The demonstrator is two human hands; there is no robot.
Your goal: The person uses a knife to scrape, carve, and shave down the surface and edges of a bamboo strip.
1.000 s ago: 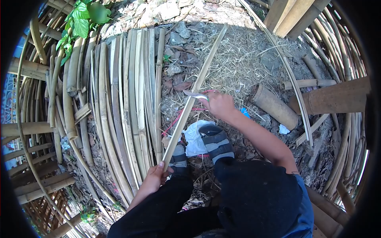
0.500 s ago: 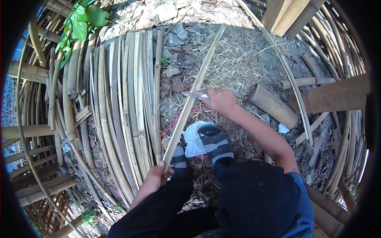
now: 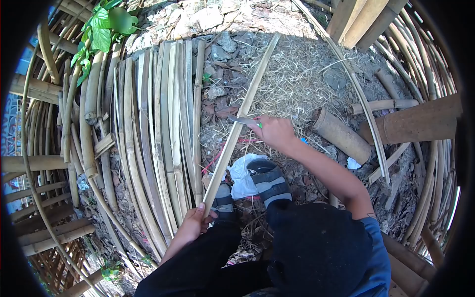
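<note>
A long split bamboo strip (image 3: 253, 85) slants from my lap up and away to the right. My left hand (image 3: 194, 225) grips its near end, thumb on top. In my right hand (image 3: 275, 132) is a knife (image 3: 242, 120), its handle showing a bit of green. The blade lies across the strip near its middle, pointing left. My fingers are wrapped round the handle and hide most of it. Below the knife, a white plastic bag (image 3: 242, 179) lies on the ground beside my sandalled right foot (image 3: 269, 180).
Several split bamboo strips (image 3: 163, 133) lie side by side on the left. To the right are a thick bamboo piece (image 3: 341, 136) and a long thin strip (image 3: 363, 99). Dry shavings (image 3: 292, 64) cover the ground ahead. A leafy plant (image 3: 101, 29) grows at upper left.
The knife has turned slightly, with its handle end a little lower, and my right hand has shifted slightly down. My left hand keeps its grip on the strip.
</note>
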